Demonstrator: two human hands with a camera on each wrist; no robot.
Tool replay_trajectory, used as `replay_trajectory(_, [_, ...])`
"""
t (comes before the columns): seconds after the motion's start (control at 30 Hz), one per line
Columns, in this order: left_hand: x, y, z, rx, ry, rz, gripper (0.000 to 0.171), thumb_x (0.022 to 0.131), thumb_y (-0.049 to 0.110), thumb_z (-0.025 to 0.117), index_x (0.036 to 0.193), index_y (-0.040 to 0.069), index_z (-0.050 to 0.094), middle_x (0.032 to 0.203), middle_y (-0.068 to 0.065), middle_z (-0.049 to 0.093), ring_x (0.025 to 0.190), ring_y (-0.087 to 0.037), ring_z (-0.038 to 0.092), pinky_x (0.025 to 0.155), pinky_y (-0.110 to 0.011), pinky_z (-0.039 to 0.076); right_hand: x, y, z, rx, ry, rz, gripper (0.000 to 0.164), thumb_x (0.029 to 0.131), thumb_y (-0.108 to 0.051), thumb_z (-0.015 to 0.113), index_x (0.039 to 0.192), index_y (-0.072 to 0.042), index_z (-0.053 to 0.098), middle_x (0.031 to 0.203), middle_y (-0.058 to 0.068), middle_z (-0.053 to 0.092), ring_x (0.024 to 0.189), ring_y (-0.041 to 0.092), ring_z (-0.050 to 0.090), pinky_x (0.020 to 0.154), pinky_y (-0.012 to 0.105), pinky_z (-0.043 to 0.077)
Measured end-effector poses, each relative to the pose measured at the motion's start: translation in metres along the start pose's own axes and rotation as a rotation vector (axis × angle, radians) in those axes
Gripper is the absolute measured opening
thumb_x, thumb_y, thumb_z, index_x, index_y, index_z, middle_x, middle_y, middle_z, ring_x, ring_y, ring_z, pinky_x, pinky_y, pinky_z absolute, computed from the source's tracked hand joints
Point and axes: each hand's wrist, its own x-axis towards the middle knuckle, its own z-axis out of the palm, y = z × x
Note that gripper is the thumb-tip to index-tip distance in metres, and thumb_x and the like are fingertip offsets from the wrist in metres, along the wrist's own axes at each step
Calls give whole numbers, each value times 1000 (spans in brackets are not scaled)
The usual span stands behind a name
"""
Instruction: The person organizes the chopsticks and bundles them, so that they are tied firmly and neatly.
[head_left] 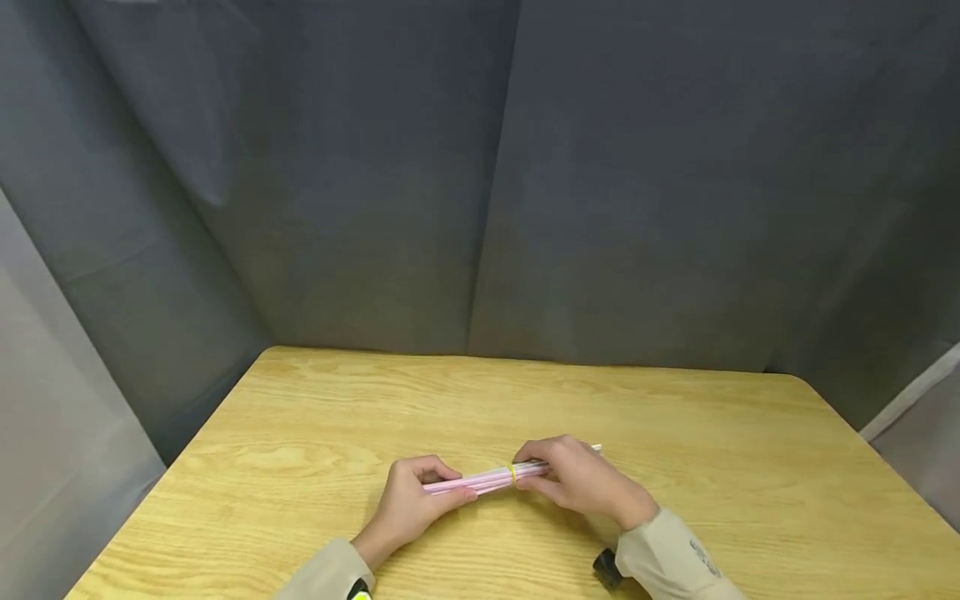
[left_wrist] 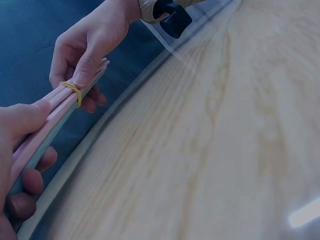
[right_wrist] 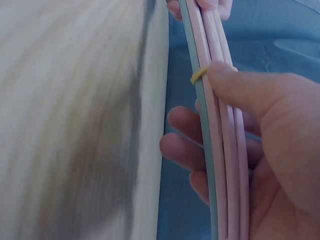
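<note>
Both hands hold a bundle of slender straw-like sticks (head_left: 487, 481) above the tabletop. Most of the sticks are pink; in the right wrist view one along the side is blue-green (right_wrist: 202, 115). A yellow rubber band (left_wrist: 73, 91) goes round the bundle. My left hand (head_left: 408, 500) grips one end, thumb on top and fingers beneath. Close to the band, my right hand (head_left: 581, 479) pinches the bundle, and the tip of its thumb (right_wrist: 240, 90) lies right at the band. The stick ends (left_wrist: 104, 64) poke out beyond the right hand.
The wooden table (head_left: 300, 433) spreads under and around the hands. Dark grey curtains (head_left: 360, 183) hang behind its far edge, with pale panels (head_left: 60, 417) at the sides. A black wrist device (head_left: 606, 569) sits by the right sleeve.
</note>
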Motion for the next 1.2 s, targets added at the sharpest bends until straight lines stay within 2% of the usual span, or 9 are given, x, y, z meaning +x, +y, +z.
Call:
replay_trajectory(0.17, [3,1,-1,-29,-23,2,22,70,15,86,80,2,72,82,-14,72,67,-5,64,61,-21,55,3,-2,2,-20,29,-50,15,92,-24,65,102,-13,69,94,-6,71,79,-2,61,71,21,54])
replay_trajectory(0.3, [2,3,-1,-45,-26,0,22,70,13,86,80,0,71,82,-15,72,67,-5,64,60,-21,55,4,-7,5,-30,56,-56,16,90,-22,68,102,-11,70,94,-4,72,77,-3,61,69,19,53])
replay_trajectory(0.53, [1,5,2,-56,-59,37,20,72,13,85,81,1,72,81,-15,72,67,-4,64,61,-22,55,10,-17,11,-13,6,-80,24,94,-32,61,105,-13,70,93,-5,72,66,-7,51,61,13,46])
replay_trajectory(0.7, [4,3,1,-40,-41,63,21,71,15,86,81,2,73,81,-14,72,69,-4,63,61,-21,55,11,-16,9,-45,-2,-37,28,91,-30,66,110,-11,69,98,-2,73,69,-6,55,64,15,49])
replay_trajectory(0.83, [5,1,-5,-17,-26,48,21,70,15,87,81,3,73,82,-13,72,69,-5,63,62,-21,54,9,-10,5,-97,-7,1,35,85,-29,74,113,-10,66,100,-1,72,75,-2,60,67,20,51])
replay_trajectory(1.0, [7,-6,-11,29,-34,49,22,70,16,87,82,5,72,84,-11,72,73,-6,65,66,-22,55,2,10,1,-180,24,54,16,84,-22,75,95,-17,65,85,-7,69,65,-2,51,58,19,44])
replay_trajectory(1.1, [9,-8,-13,80,-62,73,23,72,20,86,85,8,72,87,-7,73,78,-8,66,72,-23,55,-3,21,-2,-161,15,84,10,86,-21,74,88,-19,64,79,-10,66,60,-2,46,56,18,41])
replay_trajectory(1.2, [10,-10,-17,159,-119,119,26,72,22,86,90,10,71,91,-5,74,84,-9,67,76,-23,54,-6,28,-5,-96,-7,117,10,86,-21,73,89,-18,64,80,-10,65,62,-1,46,56,19,41])
